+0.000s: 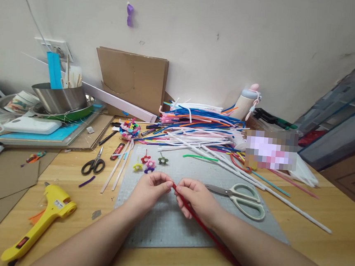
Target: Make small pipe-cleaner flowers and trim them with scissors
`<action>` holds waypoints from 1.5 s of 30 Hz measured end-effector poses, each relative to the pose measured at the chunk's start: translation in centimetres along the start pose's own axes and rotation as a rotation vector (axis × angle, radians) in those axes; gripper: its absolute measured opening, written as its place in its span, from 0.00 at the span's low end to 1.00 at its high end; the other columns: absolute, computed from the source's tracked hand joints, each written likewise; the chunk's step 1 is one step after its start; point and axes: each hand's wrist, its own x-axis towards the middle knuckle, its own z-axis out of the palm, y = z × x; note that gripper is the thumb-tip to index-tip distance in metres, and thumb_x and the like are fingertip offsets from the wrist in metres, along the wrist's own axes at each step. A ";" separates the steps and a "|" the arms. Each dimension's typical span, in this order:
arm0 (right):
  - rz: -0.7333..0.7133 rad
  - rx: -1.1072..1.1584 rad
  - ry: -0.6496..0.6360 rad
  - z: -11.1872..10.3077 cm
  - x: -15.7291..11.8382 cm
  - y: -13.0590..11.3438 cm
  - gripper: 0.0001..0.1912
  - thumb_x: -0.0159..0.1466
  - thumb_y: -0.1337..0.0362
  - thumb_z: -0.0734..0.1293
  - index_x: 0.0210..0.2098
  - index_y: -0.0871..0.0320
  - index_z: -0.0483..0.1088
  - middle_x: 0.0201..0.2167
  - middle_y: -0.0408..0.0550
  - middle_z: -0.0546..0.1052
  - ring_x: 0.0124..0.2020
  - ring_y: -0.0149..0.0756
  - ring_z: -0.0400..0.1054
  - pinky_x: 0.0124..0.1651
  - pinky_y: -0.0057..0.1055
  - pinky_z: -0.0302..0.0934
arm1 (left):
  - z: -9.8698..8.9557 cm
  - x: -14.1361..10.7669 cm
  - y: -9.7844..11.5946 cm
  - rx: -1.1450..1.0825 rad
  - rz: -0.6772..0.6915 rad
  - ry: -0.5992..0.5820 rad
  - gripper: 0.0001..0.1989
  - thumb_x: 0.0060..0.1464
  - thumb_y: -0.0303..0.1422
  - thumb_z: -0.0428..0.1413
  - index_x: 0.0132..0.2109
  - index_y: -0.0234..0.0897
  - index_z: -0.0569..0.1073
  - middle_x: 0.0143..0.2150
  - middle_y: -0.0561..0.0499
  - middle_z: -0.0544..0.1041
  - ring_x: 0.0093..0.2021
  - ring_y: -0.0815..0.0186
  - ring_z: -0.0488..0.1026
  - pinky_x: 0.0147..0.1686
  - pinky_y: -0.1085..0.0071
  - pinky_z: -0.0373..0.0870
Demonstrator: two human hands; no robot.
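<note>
Over the grey cutting mat, both hands hold a red pipe cleaner. My left hand pinches its far end between thumb and fingertips. Close beside it, my right hand grips the stem, and the long rest of it slants down to the right past my right forearm. Just beyond my left hand lie several small pipe-cleaner flowers: a red one, a pink one, a yellow one, a dark green one and a purple one partly hidden. Large pale-green scissors lie right of my right hand.
A yellow glue gun and black scissors lie at left, near clear glue sticks. A heap of coloured pipe cleaners fills the back. Behind stand cardboard sheets, a bottle and a metal pot.
</note>
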 end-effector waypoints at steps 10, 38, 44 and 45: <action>0.006 0.098 -0.057 -0.2 -0.2 -0.3 0.11 0.56 0.57 0.64 0.28 0.59 0.62 0.14 0.36 0.68 0.09 0.22 0.57 0.11 0.19 0.46 | -0.5 0.2 0.2 -0.003 0.036 0.034 0.11 0.42 0.38 0.62 0.29 0.34 0.73 0.23 0.53 0.72 0.25 0.71 0.66 0.29 0.73 0.61; -0.196 -0.156 -0.003 -0.3 -0.7 -0.4 0.15 0.57 0.53 0.65 0.27 0.60 0.63 0.21 0.39 0.69 0.18 0.24 0.63 0.21 0.22 0.56 | -0.4 -0.2 -0.4 -0.027 -0.029 -0.210 0.11 0.45 0.37 0.61 0.28 0.32 0.72 0.24 0.52 0.72 0.26 0.70 0.66 0.31 0.73 0.61; -0.194 -0.216 0.022 -0.1 -0.6 -0.6 0.12 0.56 0.56 0.65 0.25 0.59 0.62 0.15 0.35 0.63 0.15 0.22 0.56 0.19 0.21 0.51 | -0.6 0.0 -0.7 0.014 -0.079 -0.238 0.12 0.44 0.38 0.62 0.28 0.32 0.71 0.24 0.53 0.72 0.26 0.71 0.65 0.31 0.74 0.60; -0.194 -0.222 0.027 -0.1 -0.6 -0.6 0.12 0.56 0.57 0.64 0.24 0.59 0.62 0.14 0.34 0.62 0.15 0.22 0.55 0.18 0.21 0.50 | -0.6 -0.1 -0.7 0.014 -0.080 -0.245 0.12 0.44 0.38 0.61 0.29 0.32 0.71 0.24 0.53 0.71 0.26 0.71 0.65 0.30 0.74 0.59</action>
